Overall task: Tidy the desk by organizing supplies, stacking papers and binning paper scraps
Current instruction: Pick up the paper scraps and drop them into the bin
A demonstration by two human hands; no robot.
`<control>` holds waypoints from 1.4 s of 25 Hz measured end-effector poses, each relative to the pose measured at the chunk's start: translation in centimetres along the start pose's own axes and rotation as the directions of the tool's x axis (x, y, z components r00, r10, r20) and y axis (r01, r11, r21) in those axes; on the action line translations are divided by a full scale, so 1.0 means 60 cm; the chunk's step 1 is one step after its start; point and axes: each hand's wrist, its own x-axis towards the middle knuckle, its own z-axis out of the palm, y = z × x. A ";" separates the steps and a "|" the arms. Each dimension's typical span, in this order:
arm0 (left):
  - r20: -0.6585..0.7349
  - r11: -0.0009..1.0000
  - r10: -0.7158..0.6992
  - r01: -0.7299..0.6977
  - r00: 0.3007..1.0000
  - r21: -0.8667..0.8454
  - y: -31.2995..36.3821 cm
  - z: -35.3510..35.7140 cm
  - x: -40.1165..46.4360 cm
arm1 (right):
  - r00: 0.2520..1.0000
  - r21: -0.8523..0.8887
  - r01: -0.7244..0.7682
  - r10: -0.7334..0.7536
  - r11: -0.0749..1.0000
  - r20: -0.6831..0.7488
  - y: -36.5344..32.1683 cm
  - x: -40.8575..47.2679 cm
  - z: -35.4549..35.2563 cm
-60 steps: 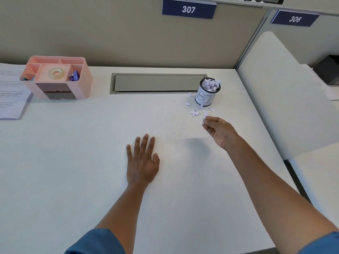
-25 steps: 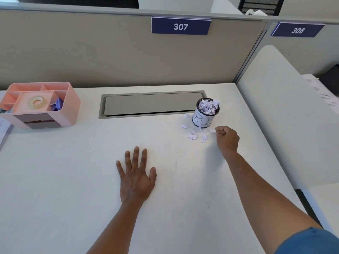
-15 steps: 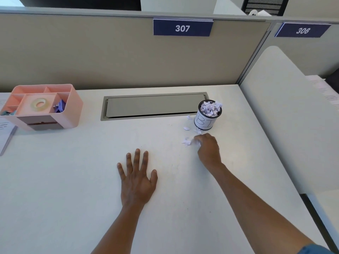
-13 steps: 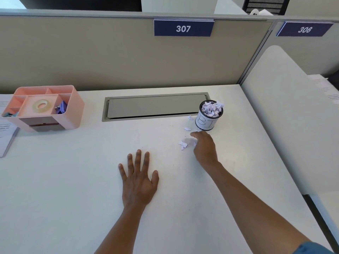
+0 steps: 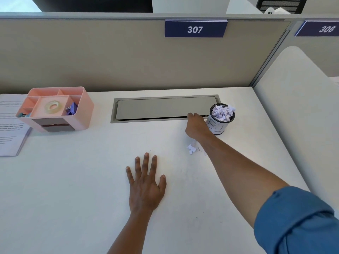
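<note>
1. A white counter [image 5: 73,189] was seen from above, backed by a beige partition with a sign reading 307 [image 5: 195,29]. A grey cable hatch [image 5: 161,109] was set into the counter's far side.
2. A pink organizer [image 5: 80,114] holding a tape roll stood at far left, beside printed papers [image 5: 11,125].
3. The left hand [image 5: 145,184] was laid flat on the counter, fingers straight and spread, with nothing held.
4. The right hand [image 5: 197,127] was stretched to the hatch's near edge, just left of the bin. Its fingers were curled downward; whether a scrap was pinched could not be told, since the fingertips were hidden.
5. A small cup serving as the bin [image 5: 219,123] stood upright to the right of that hand, heaped with paper scraps above its rim.
6. A little cluster of loose scraps [image 5: 191,149] lay on the counter nearer the person than the right hand, beside its wrist. The right hand was judged much the nearer; the bin would be reached up and to the right.
</note>
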 end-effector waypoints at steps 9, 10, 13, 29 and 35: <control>-0.006 1.000 -0.005 0.005 1.000 0.000 0.000 -0.001 0.000 | 0.977 0.156 0.150 -0.122 0.976 -0.176 0.012 -0.145 0.082; -0.003 1.000 -0.007 0.007 1.000 0.006 0.000 -0.001 -0.001 | 0.975 0.156 0.136 -0.104 0.978 -0.197 0.023 -0.150 0.079; -0.004 1.000 -0.012 0.012 1.000 -0.007 0.002 -0.002 -0.002 | 0.980 0.173 0.070 -0.036 0.982 -0.195 0.056 -0.145 0.062; 0.006 1.000 -0.016 0.016 1.000 0.003 0.003 -0.005 -0.001 | 0.973 0.107 0.138 -0.115 0.985 -0.198 0.076 -0.172 0.058; 0.011 1.000 -0.013 0.013 1.000 -0.010 0.005 -0.008 -0.003 | 0.975 0.198 0.215 -0.198 0.956 -0.102 0.106 -0.204 0.060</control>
